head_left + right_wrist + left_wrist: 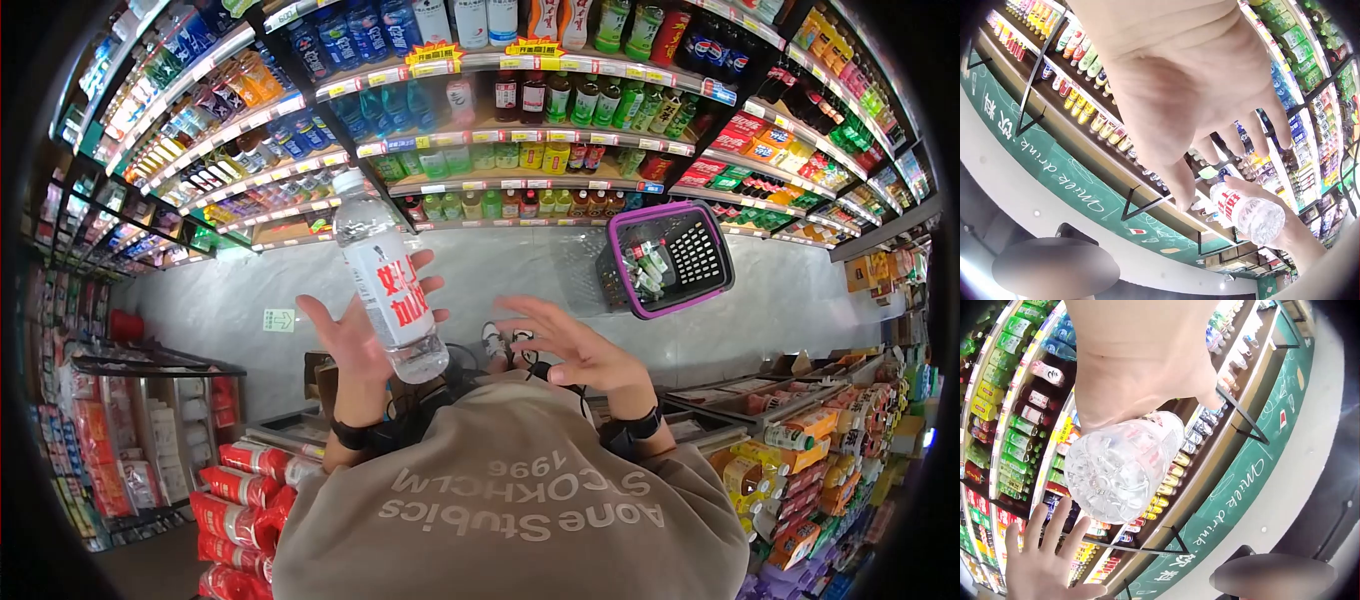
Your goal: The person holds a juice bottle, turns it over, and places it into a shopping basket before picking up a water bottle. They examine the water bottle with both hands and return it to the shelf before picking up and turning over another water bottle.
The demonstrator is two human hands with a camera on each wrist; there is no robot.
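A clear plastic water bottle (385, 285) with a white label and red lettering stands tilted in front of my left palm, cap up and away from me. My left hand (350, 335) has its thumb (318, 318) spread out to the side. Its straight fingers pass behind the bottle, and their tips show past the label. In the left wrist view the bottle's ribbed base (1107, 478) faces the camera below the palm. My right hand (585, 352) is raised to the right of the bottle, fingers spread, holding nothing.
A black shopping basket with a purple rim (690, 306) stands on the grey floor (520, 265), with a few packaged items inside. Shelves of bottled drinks (520, 135) curve around ahead. Red packages (235, 490) are stacked at the near left, and more goods (790, 480) at the near right.
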